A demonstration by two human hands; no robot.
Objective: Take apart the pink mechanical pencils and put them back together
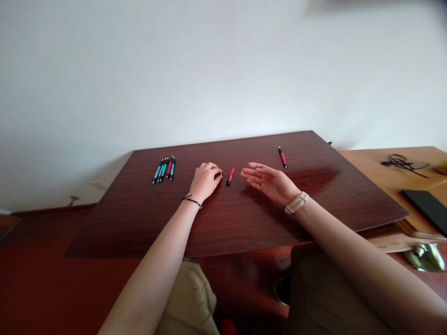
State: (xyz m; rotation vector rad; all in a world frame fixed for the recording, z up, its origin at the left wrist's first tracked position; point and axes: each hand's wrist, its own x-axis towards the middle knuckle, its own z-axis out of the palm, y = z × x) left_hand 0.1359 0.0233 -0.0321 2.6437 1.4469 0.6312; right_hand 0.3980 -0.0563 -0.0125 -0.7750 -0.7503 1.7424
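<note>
My left hand (206,180) rests low over the middle of the table, back upward, fingers curled with thumb and fingertips close together. A dark spot shows at those fingertips; what it is, if anything held, I cannot make out. Just right of it lies a pink and black pen barrel (230,177), apart from both hands. My right hand (270,183) is turned palm inward and up, its fingers stretched toward the barrel. A tiny bright spot shows by its fingertips, too small to name. Beyond this hand lies a pink and black pen (282,157).
Several teal pens (159,171) and a pink pen (169,168) lie side by side at the left of the dark wooden table (240,232). On a lighter table (370,163) at right are a coiled black cable (401,163) and a flat black object (426,208). A wall stands behind.
</note>
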